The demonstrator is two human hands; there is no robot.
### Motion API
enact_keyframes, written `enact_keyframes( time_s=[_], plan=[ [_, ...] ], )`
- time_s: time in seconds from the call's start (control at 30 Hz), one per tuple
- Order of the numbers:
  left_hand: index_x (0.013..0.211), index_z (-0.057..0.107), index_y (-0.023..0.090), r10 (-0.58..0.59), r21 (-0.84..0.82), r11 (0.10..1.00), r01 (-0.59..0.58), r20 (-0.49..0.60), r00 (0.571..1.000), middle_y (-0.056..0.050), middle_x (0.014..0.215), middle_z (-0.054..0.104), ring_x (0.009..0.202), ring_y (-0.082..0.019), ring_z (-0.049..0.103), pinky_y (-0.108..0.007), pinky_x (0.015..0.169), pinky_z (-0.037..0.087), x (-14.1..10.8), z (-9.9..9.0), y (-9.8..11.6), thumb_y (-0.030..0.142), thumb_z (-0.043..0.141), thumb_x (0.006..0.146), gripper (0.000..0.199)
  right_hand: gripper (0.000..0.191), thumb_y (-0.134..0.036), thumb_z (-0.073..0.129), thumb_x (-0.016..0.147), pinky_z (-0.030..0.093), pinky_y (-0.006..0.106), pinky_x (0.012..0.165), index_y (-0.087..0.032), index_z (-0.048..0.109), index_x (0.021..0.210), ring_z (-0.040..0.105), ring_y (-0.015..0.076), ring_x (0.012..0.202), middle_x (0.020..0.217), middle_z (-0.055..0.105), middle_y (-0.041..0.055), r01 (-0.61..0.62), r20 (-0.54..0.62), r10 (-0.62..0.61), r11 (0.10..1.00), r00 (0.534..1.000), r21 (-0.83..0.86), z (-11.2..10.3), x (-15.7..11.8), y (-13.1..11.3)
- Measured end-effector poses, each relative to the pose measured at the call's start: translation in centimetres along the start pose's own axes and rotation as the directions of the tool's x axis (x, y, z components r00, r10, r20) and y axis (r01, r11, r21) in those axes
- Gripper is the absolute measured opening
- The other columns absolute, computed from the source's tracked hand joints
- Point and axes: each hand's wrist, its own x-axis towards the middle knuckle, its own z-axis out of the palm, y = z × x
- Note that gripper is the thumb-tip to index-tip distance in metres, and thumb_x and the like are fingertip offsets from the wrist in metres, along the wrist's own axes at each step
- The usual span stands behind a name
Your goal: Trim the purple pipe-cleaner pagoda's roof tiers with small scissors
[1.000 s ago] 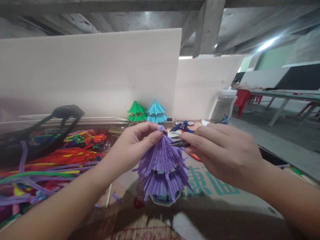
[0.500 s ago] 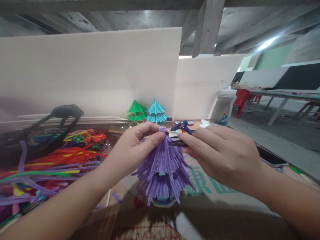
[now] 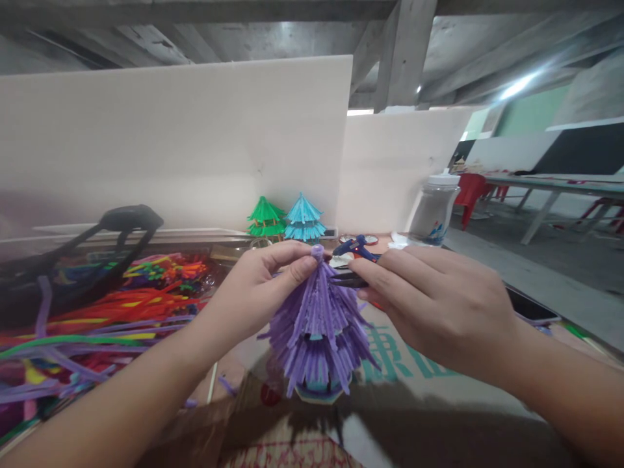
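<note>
A purple tiered tree of fuzzy stems [image 3: 322, 338] stands upright on a pale base in the middle. My left hand [image 3: 273, 279] pinches its top just below the small coiled tip [image 3: 317, 250]. In my right hand [image 3: 433, 299] is a dark pointed tool [image 3: 348, 279], which looks like pliers or scissors. Its tips reach the right side of the tree just under the top; whether they touch it cannot be made out. My right fingers are wrapped round the tool's handles, part of which shows orange-red.
Green [image 3: 266, 218] and light blue [image 3: 305, 220] small trees stand behind, beside a blue glue gun [image 3: 355, 247]. Colourful fuzzy stems [image 3: 127, 305] and a black strap-like object [image 3: 129, 218] lie left. A clear bottle [image 3: 433, 208] and a phone [image 3: 531, 305] are right.
The tool's tips have parted slightly beside the tree top. My left fingers have shifted slightly left, showing more of the tip. The tree stays in place.
</note>
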Motion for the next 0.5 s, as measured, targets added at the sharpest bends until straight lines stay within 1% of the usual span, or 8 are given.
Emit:
enact_keyframes(
  time_s=[0.13,0.3,0.5],
  plan=[
    [0.102,0.078,0.03,-0.001,0.014,1.0,0.001,-0.01,1.0,0.005,0.103,0.078,0.099,-0.016,0.068,-0.024,0.087,0.048,-0.1,-0.05,-0.12,0.037,0.065,0.093,0.017,0.021,-0.022,0.06,0.095,0.037,0.038,0.06,-0.012,0.062,0.113,0.06,0.0238,0.076,0.089,0.071,0.0059,0.006,0.02,-0.006,1.0,1.0,-0.005,0.04,-0.19,0.05],
    [0.101,0.078,0.03,0.009,-0.017,1.0,-0.009,-0.003,1.0,0.005,0.102,0.078,0.098,-0.016,0.069,-0.024,0.086,0.049,-0.1,0.13,-0.08,0.036,0.065,0.093,0.016,0.02,-0.022,0.061,0.095,0.037,0.037,0.06,-0.012,0.062,0.112,0.059,0.0222,0.075,0.091,0.071,0.0066,0.017,-0.002,-0.018,1.0,1.0,-0.011,0.22,-0.07,0.1],
    [0.107,0.078,0.03,0.049,0.044,0.998,-0.05,0.023,0.999,0.003,0.106,0.078,0.102,-0.018,0.069,-0.027,0.093,0.049,0.15,-0.07,0.21,0.033,0.062,0.095,0.02,0.021,-0.023,0.061,0.095,0.039,0.037,0.062,-0.012,0.061,0.113,0.06,0.0226,0.077,0.09,0.071,0.0061,0.009,-0.005,-0.009,1.0,1.0,-0.016,0.37,-0.09,-0.1]
  ],
)
